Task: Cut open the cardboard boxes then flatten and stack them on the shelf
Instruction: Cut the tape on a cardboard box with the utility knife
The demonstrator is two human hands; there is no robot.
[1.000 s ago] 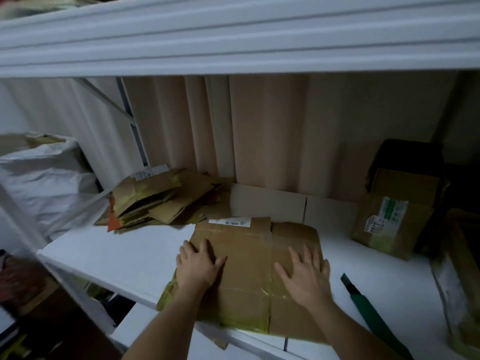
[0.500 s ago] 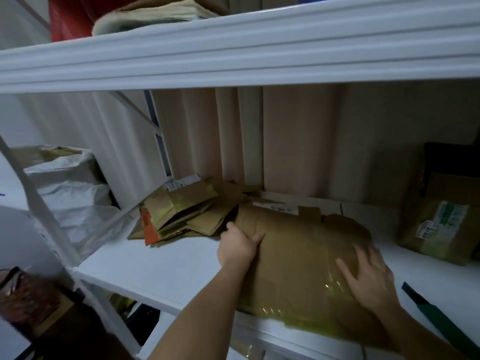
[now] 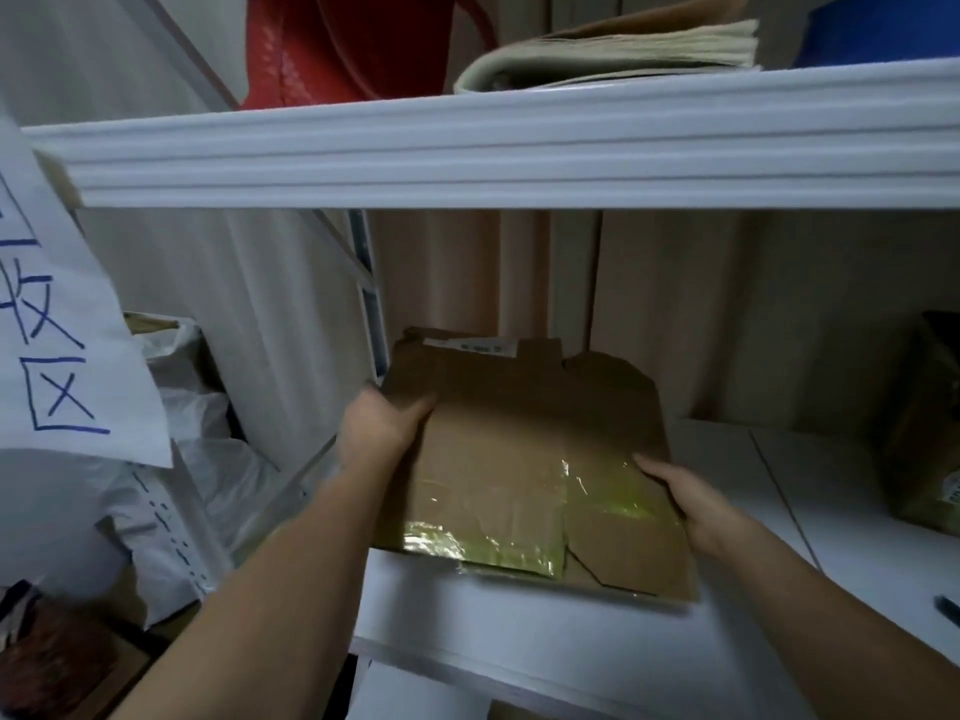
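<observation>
Nearest the camera, both forearms reach in over the white shelf (image 3: 519, 631). The right hand (image 3: 691, 504) grips the right edge of the flattened box (image 3: 524, 459), thumb on top. The left hand (image 3: 382, 426) grips its left edge further back, thumb on top too. The box looks tilted with its far end raised, near edge just above or on the shelf, can't tell which. Glossy tape (image 3: 597, 493) covers the near part, with a torn flap at the front corner.

Risk, I'd say: that tape is slippery and the sheet is floppy, so it could slide out of a loose hold or fold. Further right sits another box (image 3: 924, 433), and a knife (image 3: 948, 610) lies near the shelf edge, easy to knock off. An upper shelf (image 3: 519, 153) hangs close overhead, so the raised end could bump it.
</observation>
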